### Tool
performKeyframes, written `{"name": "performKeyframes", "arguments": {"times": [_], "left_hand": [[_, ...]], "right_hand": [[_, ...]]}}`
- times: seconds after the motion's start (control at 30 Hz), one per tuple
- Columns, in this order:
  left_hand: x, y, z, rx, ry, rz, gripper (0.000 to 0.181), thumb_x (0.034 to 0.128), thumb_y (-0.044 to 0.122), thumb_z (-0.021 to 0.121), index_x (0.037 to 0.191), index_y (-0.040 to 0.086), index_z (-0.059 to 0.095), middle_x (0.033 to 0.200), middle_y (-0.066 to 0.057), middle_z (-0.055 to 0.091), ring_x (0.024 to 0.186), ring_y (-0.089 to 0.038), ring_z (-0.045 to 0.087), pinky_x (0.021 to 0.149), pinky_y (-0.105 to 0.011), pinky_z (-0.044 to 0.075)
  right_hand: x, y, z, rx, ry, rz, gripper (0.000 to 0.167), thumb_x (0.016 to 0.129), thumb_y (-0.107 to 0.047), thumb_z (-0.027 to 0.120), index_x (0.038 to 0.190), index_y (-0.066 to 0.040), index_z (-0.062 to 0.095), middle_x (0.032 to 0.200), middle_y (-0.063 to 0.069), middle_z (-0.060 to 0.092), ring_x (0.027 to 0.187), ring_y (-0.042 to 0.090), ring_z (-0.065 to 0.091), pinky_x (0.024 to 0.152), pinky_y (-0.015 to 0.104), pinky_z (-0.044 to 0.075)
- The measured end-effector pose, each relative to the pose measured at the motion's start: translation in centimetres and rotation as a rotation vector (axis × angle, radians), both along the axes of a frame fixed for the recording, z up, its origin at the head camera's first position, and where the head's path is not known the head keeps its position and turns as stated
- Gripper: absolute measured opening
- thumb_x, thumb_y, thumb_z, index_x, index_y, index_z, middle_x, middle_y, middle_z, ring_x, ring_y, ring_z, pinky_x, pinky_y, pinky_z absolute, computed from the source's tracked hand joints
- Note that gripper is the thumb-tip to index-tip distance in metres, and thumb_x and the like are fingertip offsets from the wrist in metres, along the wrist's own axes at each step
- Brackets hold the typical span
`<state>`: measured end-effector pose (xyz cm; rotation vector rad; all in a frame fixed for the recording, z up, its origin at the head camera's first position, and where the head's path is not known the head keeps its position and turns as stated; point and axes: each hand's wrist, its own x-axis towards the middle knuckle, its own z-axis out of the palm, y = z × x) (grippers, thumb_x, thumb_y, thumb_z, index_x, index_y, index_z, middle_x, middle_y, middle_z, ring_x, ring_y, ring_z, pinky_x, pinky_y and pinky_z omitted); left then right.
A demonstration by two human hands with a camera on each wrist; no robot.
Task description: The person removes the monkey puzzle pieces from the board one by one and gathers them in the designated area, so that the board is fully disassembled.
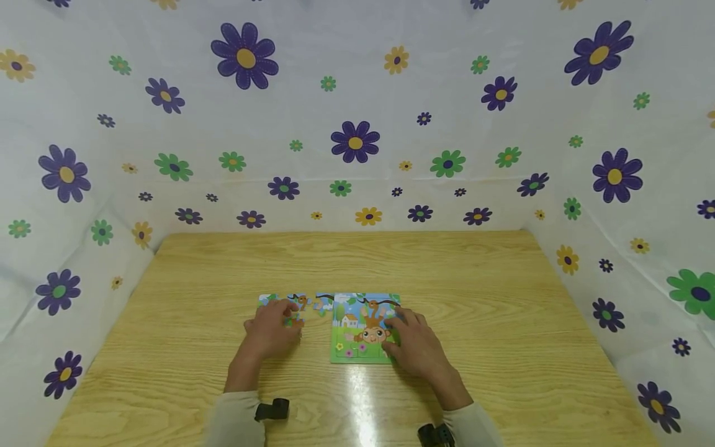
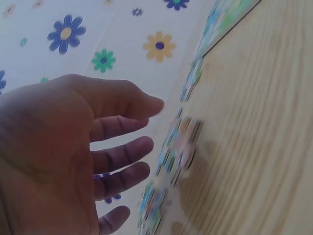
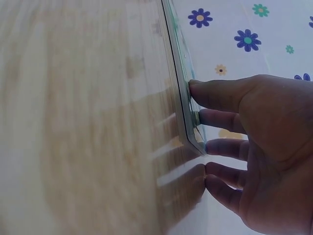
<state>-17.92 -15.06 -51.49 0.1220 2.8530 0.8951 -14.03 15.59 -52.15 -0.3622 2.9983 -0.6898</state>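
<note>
A square puzzle board (image 1: 349,347) with a monkey picture lies flat on the table. Over its right side lies the right hand (image 1: 416,344), its thumb and fingertips touching the board; in the right wrist view the thumb of that hand (image 3: 274,147) rests on the board's face (image 3: 183,83). Loose puzzle pieces (image 1: 323,303) lie left of the board. Above more of these pieces is the left hand (image 1: 270,332), which partly hides them. In the left wrist view the left hand (image 2: 73,152) has its fingers slightly bent and apart, with nothing between them, beside the pieces (image 2: 183,147).
The wooden table (image 1: 480,273) extends around the board and pieces. White cloth with printed flowers (image 1: 380,93) stands behind the table and along both sides. A dark wrist camera (image 1: 272,410) is strapped at the left sleeve, and another (image 1: 436,434) at the right sleeve.
</note>
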Motion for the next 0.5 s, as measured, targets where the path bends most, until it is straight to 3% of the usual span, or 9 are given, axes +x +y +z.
{"name": "performKeyframes", "arguments": {"times": [0.27, 0.5], "left_hand": [[0.1, 4.3, -1.0, 0.025, 0.086, -0.077, 0.033, 0.0864, 0.027, 0.068, 0.117, 0.021, 0.060, 0.110, 0.000, 0.060, 0.109, -0.026, 0.053, 0.086, -0.060, 0.030], [1.0, 8.1, -0.9, -0.011, 0.127, -0.198, 0.035, 0.0888, 0.032, 0.067, 0.120, 0.020, 0.058, 0.103, 0.001, 0.057, 0.098, -0.022, 0.050, 0.081, -0.054, 0.033]], "right_hand": [[0.1, 0.1, -0.2, 0.001, 0.018, -0.007, 0.043, 0.089, -0.031, 0.070, 0.126, -0.012, 0.060, 0.146, 0.016, 0.044, 0.131, 0.040, 0.044, 0.102, 0.054, 0.042], [0.0, 0.4, -0.1, -0.029, 0.004, -0.016, 0.055, 0.089, -0.032, 0.070, 0.137, -0.010, 0.053, 0.150, 0.016, 0.040, 0.134, 0.041, 0.041, 0.103, 0.057, 0.040]]}}
